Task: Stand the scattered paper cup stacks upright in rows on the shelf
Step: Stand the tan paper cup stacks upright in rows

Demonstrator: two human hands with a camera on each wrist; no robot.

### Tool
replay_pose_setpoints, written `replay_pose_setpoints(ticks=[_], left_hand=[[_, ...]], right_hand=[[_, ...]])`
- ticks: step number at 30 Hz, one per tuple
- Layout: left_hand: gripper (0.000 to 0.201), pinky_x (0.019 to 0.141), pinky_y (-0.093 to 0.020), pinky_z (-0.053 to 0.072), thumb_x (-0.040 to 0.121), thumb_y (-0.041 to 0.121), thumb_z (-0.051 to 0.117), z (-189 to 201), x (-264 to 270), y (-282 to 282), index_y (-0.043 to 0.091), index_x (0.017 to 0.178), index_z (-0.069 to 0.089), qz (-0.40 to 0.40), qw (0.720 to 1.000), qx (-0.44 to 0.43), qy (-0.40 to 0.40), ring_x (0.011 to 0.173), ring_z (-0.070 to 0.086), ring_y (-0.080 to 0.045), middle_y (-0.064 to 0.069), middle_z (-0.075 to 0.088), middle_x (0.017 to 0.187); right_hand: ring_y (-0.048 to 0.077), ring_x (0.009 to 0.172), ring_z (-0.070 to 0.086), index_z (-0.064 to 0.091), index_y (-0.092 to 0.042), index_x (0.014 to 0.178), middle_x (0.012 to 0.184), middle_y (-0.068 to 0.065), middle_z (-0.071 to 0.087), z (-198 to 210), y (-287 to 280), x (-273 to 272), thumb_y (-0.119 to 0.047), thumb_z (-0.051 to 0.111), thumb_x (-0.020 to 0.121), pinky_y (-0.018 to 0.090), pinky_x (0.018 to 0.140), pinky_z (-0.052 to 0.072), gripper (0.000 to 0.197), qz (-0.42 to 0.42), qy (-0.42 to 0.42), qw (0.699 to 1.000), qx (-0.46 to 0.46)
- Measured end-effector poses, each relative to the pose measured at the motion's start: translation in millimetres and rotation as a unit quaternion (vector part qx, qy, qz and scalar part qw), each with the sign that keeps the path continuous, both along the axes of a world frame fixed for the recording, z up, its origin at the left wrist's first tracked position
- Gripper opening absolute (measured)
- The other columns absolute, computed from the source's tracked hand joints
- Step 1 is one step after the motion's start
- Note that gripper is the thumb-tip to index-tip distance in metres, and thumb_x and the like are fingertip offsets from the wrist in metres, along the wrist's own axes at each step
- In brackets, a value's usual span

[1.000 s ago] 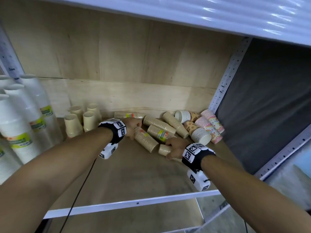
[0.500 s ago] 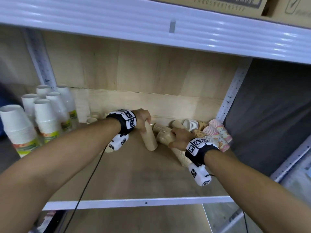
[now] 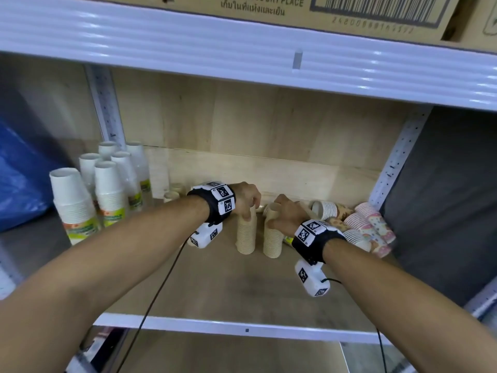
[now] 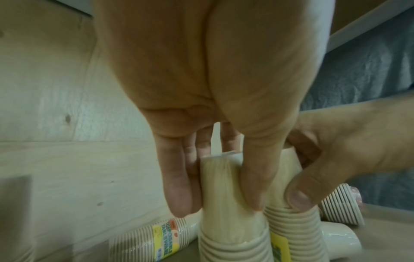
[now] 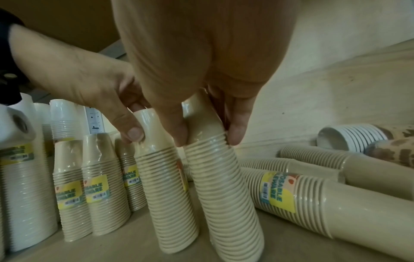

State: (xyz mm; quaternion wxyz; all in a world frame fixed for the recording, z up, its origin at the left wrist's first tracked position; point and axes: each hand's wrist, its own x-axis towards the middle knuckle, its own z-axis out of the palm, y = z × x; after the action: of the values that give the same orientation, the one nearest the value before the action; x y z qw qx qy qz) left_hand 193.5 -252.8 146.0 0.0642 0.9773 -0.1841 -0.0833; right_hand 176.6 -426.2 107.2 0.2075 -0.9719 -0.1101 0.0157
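Observation:
Two beige paper cup stacks stand mouth-down side by side on the wooden shelf (image 3: 215, 286). My left hand (image 3: 247, 211) grips the top of the left stack (image 3: 246, 235) from above; in the left wrist view the fingers (image 4: 179, 195) and thumb clamp its top cup (image 4: 224, 186). My right hand (image 3: 277, 219) grips the top of the right stack (image 3: 272, 240). In the right wrist view that hand (image 5: 207, 140) pinches the right stack (image 5: 224, 186), which leans slightly. The left stack (image 5: 165, 186) stands straight beside it.
Several beige stacks (image 5: 313, 203) lie flat to the right, with patterned stacks (image 3: 368, 230) beyond them. Upright beige stacks (image 5: 94, 191) stand at the back left, tall white stacks (image 3: 107, 189) further left. The upper shelf edge (image 3: 242, 49) hangs overhead.
Both hands have raised their beige stacks from lying to standing, close together at mid-shelf. The head view has tilted up, so the upper shelf and box now show.

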Motion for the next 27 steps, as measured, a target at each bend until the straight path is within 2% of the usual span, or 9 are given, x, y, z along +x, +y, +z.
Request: replay_pose_setpoints(ticks=[3,5,7,9,12,16,19,24,27], left_hand=[[0.041,0.086,-0.031,0.05,0.08,0.024,0.078,-3.0,-1.6,-1.6,0.018,0.119,0.063,0.002,1.0,-0.001,-0.011,0.106,0.058,-0.021,-0.001,0.059,0.116],[0.041,0.085,-0.03,0.049,0.082,0.029,0.075,-1.8,-3.0,-2.2,0.019,0.12,0.063,0.009,1.0,-0.009,-0.015,0.107,0.057,-0.021,-0.002,0.056,0.123],[0.039,0.075,-0.032,0.054,0.084,0.035,0.072,1.5,-4.3,-2.7,0.018,0.119,0.063,0.022,0.999,-0.029,-0.011,0.094,0.061,-0.022,-0.003,0.057,0.119],[0.037,0.067,-0.035,0.058,0.085,0.036,0.071,4.5,-5.3,-3.3,0.017,0.116,0.064,0.035,0.998,-0.045,-0.003,0.084,0.067,-0.026,-0.005,0.06,0.113],[0.035,0.073,-0.034,0.058,0.086,0.033,0.071,4.6,-6.5,-3.9,0.016,0.117,0.065,0.037,0.998,-0.044,-0.009,0.093,0.066,-0.025,-0.006,0.06,0.116],[0.031,0.082,-0.026,0.046,0.089,0.022,0.067,4.1,-7.3,-4.9,0.017,0.12,0.066,0.02,0.999,-0.043,-0.014,0.107,0.059,-0.021,-0.004,0.06,0.122],[0.033,0.085,-0.028,0.048,0.089,0.018,0.065,4.5,-6.3,-5.5,0.019,0.122,0.064,0.015,0.999,-0.045,-0.009,0.106,0.058,-0.02,-0.004,0.06,0.122],[0.043,0.076,-0.027,0.049,0.085,0.041,0.068,4.0,-3.9,-7.7,0.019,0.121,0.062,0.05,0.997,-0.055,-0.035,0.095,0.058,-0.019,-0.002,0.059,0.115],[0.037,0.071,-0.024,0.044,0.087,0.034,0.069,4.2,-4.5,-8.6,0.015,0.119,0.066,0.048,0.997,-0.045,-0.029,0.092,0.057,-0.018,-0.004,0.061,0.116]], right_hand=[[0.024,0.106,0.056,0.046,-0.014,0.118,0.102,-0.004,0.052,0.6,0.9,3.5,-0.025,0.073,0.079,0.029,0.071,0.041,0.049,0.002,0.006,1.0,0.026],[0.022,0.101,0.056,0.047,-0.014,0.114,0.101,-0.004,0.053,2.2,-0.5,5.4,-0.024,0.074,0.079,0.026,0.064,0.04,0.045,0.003,0.009,0.999,0.038],[0.02,0.096,0.056,0.049,-0.015,0.11,0.102,-0.004,0.058,3.3,-0.2,7.7,-0.026,0.072,0.079,0.026,0.059,0.041,0.041,-0.004,0.007,0.999,0.051],[0.021,0.092,0.06,0.05,-0.017,0.106,0.1,0.0,0.065,5.5,1.8,9.7,-0.04,0.069,0.077,0.032,0.068,0.05,0.042,-0.022,-0.009,0.999,0.042],[0.024,0.087,0.062,0.054,-0.021,0.104,0.092,0.001,0.064,10.0,2.9,10.3,-0.058,0.063,0.074,0.032,0.069,0.048,0.048,-0.049,-0.048,0.997,-0.038],[0.024,0.092,0.062,0.061,-0.018,0.105,0.097,0.002,0.063,15.8,1.8,11.9,-0.042,0.063,0.081,0.03,0.071,0.048,0.034,-0.021,-0.039,0.998,-0.046],[0.022,0.098,0.062,0.06,-0.022,0.109,0.102,0.0,0.065,17.0,3.1,12.7,-0.035,0.063,0.08,0.031,0.073,0.049,0.032,0.013,-0.018,0.999,-0.039],[0.022,0.089,0.06,0.056,-0.019,0.11,0.098,-0.001,0.06,19.5,2.4,8.4,-0.045,0.063,0.08,0.03,0.068,0.045,0.04,-0.02,-0.045,0.997,-0.052],[0.024,0.087,0.062,0.062,-0.012,0.1,0.098,0.005,0.065,18.9,4.1,8.0,-0.043,0.062,0.081,0.031,0.067,0.05,0.036,-0.023,-0.038,0.997,-0.068]])
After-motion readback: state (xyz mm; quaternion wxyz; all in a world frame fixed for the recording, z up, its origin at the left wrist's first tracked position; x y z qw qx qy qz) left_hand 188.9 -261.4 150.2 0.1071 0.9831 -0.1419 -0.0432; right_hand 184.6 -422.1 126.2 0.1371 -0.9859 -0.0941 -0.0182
